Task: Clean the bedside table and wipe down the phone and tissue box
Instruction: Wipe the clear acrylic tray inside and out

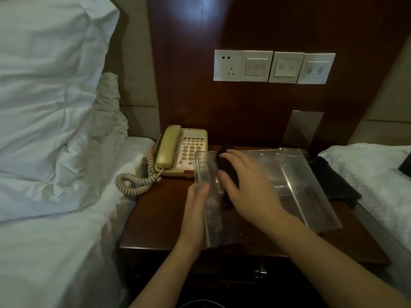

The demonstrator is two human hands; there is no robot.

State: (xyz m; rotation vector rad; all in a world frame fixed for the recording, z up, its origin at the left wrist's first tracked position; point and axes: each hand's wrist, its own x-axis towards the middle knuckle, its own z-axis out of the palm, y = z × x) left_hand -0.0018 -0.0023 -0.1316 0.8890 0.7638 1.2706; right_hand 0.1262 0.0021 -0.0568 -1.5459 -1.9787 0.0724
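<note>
1. I see the clear tissue box (289, 174) lifted and tilted over the middle of the dark wooden worktop (155, 218), its long side running from near left to far right.
2. My left hand (196, 210) grips the box's near left end wall, its fingers curled round that wall and showing blurred through the plastic.
3. My right hand (249, 185) lies on top of the box, fingers bent round a dark cloth (224, 161) pressed to the box's far left corner.
4. The phone (181, 152) sits at the far left of the worktop, close to the box's corner; its coiled cord (135, 181) spills over the left edge onto the bed (55, 252).
5. Open wood shows only near left, between cord and front edge.
6. On the right, a dark flat thing (333, 181) lies between box and second bed (378, 174); I cannot make it out.
7. The box hides the worktop under it; the cloth's lower part is lost beneath my palm.
8. A drawer knob (259, 273) shows dimly below the front edge.
</note>
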